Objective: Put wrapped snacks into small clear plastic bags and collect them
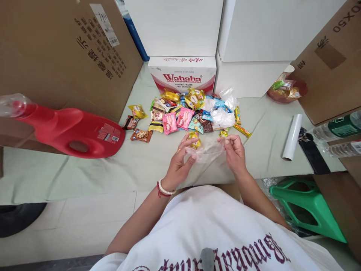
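Observation:
A thin clear plastic bag [208, 151] is stretched between my two hands, above the front part of the table. My left hand [180, 162] has its thumb and fingers around the bag's left side. At the opposite edge, my right hand [234, 151] pinches the film between thumb and fingertips. A yellow-wrapped snack [194, 139] lies just beyond my left fingers, partly covered by them. Behind the bag is a heap of small packaged snacks, with pink packets [185, 117], a brown cookie packet [141, 136] and crumpled clear plastic bags [222, 117].
Behind the snacks stands a Wahaha carton [183, 77] beside white boxes [254, 77]. A red jug [76, 131] lies at left by a large cardboard box [64, 56]. To the right are a bowl of snacks [303, 90], a white roll [292, 137], a black phone-like object [314, 154] and bottles [342, 128].

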Action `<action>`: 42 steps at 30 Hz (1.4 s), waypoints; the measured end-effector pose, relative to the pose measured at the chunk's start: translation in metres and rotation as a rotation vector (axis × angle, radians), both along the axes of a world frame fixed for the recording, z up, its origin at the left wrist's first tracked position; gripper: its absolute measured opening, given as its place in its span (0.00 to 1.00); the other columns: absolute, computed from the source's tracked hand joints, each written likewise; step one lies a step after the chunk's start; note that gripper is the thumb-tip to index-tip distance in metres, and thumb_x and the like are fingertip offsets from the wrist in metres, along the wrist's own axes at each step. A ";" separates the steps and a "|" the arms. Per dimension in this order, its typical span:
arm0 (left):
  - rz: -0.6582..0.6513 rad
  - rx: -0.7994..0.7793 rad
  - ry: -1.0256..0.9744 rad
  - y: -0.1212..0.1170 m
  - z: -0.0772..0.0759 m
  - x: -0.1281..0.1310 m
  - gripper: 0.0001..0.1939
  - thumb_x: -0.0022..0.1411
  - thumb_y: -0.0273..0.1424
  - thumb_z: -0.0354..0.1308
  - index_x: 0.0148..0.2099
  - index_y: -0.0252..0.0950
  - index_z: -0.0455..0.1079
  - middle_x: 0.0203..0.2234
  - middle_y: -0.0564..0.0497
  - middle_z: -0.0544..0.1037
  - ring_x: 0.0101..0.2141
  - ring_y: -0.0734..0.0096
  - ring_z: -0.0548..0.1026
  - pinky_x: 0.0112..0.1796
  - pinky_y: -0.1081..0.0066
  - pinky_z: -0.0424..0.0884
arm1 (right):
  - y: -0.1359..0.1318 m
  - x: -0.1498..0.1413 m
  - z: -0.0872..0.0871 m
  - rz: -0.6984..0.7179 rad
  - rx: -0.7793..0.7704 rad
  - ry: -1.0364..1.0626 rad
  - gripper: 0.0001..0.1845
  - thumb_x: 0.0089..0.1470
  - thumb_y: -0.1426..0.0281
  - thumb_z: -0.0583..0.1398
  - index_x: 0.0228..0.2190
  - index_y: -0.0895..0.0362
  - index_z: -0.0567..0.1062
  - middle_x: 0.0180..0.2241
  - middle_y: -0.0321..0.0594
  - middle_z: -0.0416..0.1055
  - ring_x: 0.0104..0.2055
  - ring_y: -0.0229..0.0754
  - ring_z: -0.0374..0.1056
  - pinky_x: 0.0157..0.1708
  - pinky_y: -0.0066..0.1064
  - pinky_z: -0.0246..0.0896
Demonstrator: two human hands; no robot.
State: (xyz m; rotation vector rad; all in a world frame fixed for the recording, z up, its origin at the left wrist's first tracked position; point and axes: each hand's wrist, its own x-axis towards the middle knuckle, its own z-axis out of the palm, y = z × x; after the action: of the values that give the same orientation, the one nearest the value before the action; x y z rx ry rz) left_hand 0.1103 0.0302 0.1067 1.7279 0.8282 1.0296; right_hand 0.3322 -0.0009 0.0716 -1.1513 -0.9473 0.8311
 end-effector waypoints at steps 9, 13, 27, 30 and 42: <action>0.269 -0.261 -0.207 0.015 -0.005 -0.007 0.15 0.67 0.46 0.61 0.43 0.41 0.65 0.28 0.57 0.67 0.25 0.76 0.67 0.29 0.74 0.68 | 0.003 0.015 0.027 0.007 -0.080 0.108 0.16 0.60 0.55 0.66 0.36 0.51 0.69 0.25 0.27 0.64 0.15 0.28 0.53 0.13 0.23 0.46; 0.088 -0.541 -0.315 0.017 -0.005 -0.004 0.18 0.61 0.45 0.67 0.41 0.40 0.67 0.29 0.57 0.68 0.25 0.78 0.67 0.28 0.75 0.68 | 0.011 0.015 0.028 0.054 -0.155 0.324 0.19 0.53 0.56 0.70 0.33 0.52 0.70 0.23 0.27 0.62 0.17 0.28 0.49 0.14 0.21 0.44; 0.100 -0.882 -0.549 0.012 -0.018 0.018 0.26 0.51 0.45 0.75 0.43 0.41 0.65 0.42 0.53 0.78 0.39 0.68 0.79 0.38 0.68 0.76 | -0.005 -0.009 -0.018 0.438 -0.453 0.351 0.22 0.47 0.49 0.71 0.34 0.54 0.80 0.35 0.38 0.79 0.38 0.44 0.75 0.45 0.38 0.71; 0.242 -0.819 -0.451 0.017 -0.029 0.017 0.28 0.50 0.48 0.74 0.39 0.40 0.62 0.31 0.58 0.75 0.26 0.77 0.73 0.27 0.75 0.70 | 0.001 -0.014 -0.022 0.265 -0.492 0.359 0.23 0.45 0.49 0.72 0.29 0.53 0.76 0.25 0.33 0.73 0.26 0.37 0.68 0.28 0.30 0.68; 0.275 -1.061 -0.495 0.029 -0.046 -0.010 0.27 0.45 0.30 0.77 0.44 0.35 0.68 0.35 0.52 0.75 0.35 0.75 0.76 0.36 0.73 0.74 | 0.002 -0.021 -0.024 0.116 -0.503 0.442 0.25 0.39 0.55 0.73 0.26 0.54 0.66 0.18 0.25 0.57 0.16 0.26 0.44 0.14 0.21 0.40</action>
State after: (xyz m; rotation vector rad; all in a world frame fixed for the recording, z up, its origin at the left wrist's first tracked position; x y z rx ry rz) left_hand 0.1005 0.0593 0.0608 0.4509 1.0234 0.8742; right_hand 0.3111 0.0008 0.0472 -1.2658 -0.4476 1.4033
